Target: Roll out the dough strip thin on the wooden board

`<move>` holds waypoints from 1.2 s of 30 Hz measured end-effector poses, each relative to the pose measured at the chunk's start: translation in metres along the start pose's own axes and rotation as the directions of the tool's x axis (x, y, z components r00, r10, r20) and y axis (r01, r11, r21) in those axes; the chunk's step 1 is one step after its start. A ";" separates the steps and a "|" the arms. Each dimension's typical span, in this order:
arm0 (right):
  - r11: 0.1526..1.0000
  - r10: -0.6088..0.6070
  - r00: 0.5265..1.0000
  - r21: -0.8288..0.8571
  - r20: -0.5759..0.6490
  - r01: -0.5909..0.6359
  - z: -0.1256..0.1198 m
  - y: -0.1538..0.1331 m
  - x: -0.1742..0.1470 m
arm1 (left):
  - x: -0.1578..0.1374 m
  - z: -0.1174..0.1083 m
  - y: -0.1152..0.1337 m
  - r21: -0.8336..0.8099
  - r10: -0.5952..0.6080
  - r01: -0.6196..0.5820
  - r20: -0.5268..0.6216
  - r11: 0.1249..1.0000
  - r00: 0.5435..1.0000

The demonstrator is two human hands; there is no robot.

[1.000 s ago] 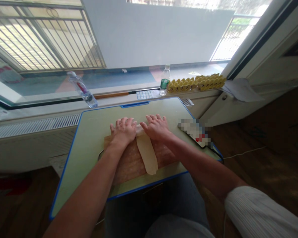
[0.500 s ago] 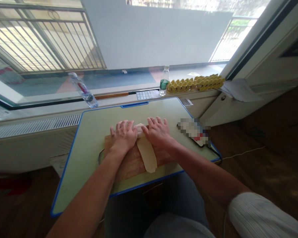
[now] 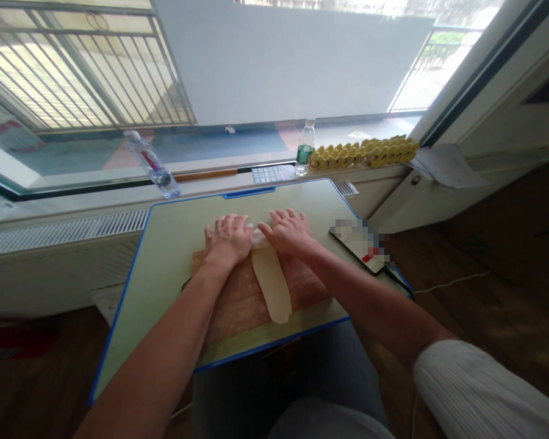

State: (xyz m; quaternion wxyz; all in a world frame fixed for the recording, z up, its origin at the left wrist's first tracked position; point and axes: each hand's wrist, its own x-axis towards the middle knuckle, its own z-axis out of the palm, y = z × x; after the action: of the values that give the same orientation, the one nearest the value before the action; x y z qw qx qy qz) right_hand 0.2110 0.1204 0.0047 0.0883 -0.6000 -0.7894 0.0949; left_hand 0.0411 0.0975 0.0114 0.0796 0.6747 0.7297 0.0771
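A long strip of pale dough (image 3: 272,286) lies lengthwise on a wooden board (image 3: 238,299). Across its far end is a short whitish cylinder (image 3: 260,239), possibly a rolling pin, mostly covered by my hands. My left hand (image 3: 230,236) rests palm down over its left side, fingers stretched forward and apart. On the right side my right hand (image 3: 289,231) also lies palm down, fingers extended and the thumb pointing inward toward the dough. Neither hand's fingers are wrapped round anything I can see.
The board sits on a pale green table (image 3: 165,244) with blue edges. A phone-like object (image 3: 361,247), partly blurred, lies at the right. Along the windowsill are a tilted bottle (image 3: 153,164), an upright bottle (image 3: 304,149), a wooden stick (image 3: 208,175) and yellow egg-carton trays (image 3: 366,152).
Both hands have slid a little forward, away from my body, with the whitish cylinder still under them. The dough strip stays on the board. My view has shifted slightly.
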 end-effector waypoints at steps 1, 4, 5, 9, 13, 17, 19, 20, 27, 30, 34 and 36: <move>1.000 0.004 1.000 0.011 0.019 -0.004 -0.001 0.001 0.006 | 0.006 0.000 -0.001 -0.004 0.002 -0.002 0.012 1.000 1.000; 0.999 0.005 0.998 0.034 0.061 -0.007 -0.004 0.002 0.021 | 0.023 -0.001 -0.004 -0.002 0.005 -0.005 0.039 1.000 0.999; 0.999 0.005 0.997 0.037 0.073 -0.008 -0.005 0.002 0.026 | 0.027 -0.001 -0.005 0.002 0.003 -0.003 0.047 1.000 0.999; 0.999 0.021 0.994 0.040 0.110 -0.026 -0.007 0.003 0.038 | 0.040 -0.002 -0.004 0.012 -0.017 0.016 0.072 1.000 0.997; 0.999 0.028 0.997 0.044 0.071 -0.031 -0.006 0.002 0.030 | 0.033 -0.002 -0.003 -0.001 -0.013 0.013 0.054 1.000 0.998; 1.000 0.022 1.000 -0.002 -0.019 -0.022 0.001 -0.003 -0.006 | 0.003 0.001 -0.001 0.007 0.013 -0.013 0.020 1.000 1.000; 0.999 0.012 0.997 -0.034 -0.081 -0.014 0.004 -0.006 -0.030 | -0.018 0.004 0.000 0.029 0.024 -0.024 -0.015 0.999 1.000; 0.999 0.004 0.994 -0.043 -0.106 -0.009 0.006 -0.007 -0.043 | -0.028 0.005 0.001 0.039 0.037 -0.036 -0.034 0.999 0.999; 0.996 -0.084 0.989 0.000 -0.125 0.085 0.009 -0.014 -0.141 | -0.116 0.011 -0.003 0.009 0.126 -0.126 -0.084 0.992 0.988; 0.988 -0.137 0.983 0.049 -0.125 0.144 0.004 -0.012 -0.173 | -0.153 0.015 -0.009 -0.010 0.161 -0.164 -0.144 0.986 0.976; 0.979 -0.130 0.982 0.140 -0.135 0.149 -0.009 0.000 -0.167 | -0.177 0.019 -0.011 -0.056 0.178 -0.194 -0.214 0.979 0.960; 0.981 -0.092 0.983 0.157 -0.160 0.117 -0.012 0.008 -0.148 | -0.178 0.019 -0.008 -0.080 0.163 -0.187 -0.245 0.979 0.956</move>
State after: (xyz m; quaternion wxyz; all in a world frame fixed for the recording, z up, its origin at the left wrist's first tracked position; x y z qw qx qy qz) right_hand 0.2606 -0.0193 0.0109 0.2024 -0.5537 -0.8003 0.1093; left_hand 0.0512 -0.0804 -0.0063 0.0193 0.7177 0.6664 0.2011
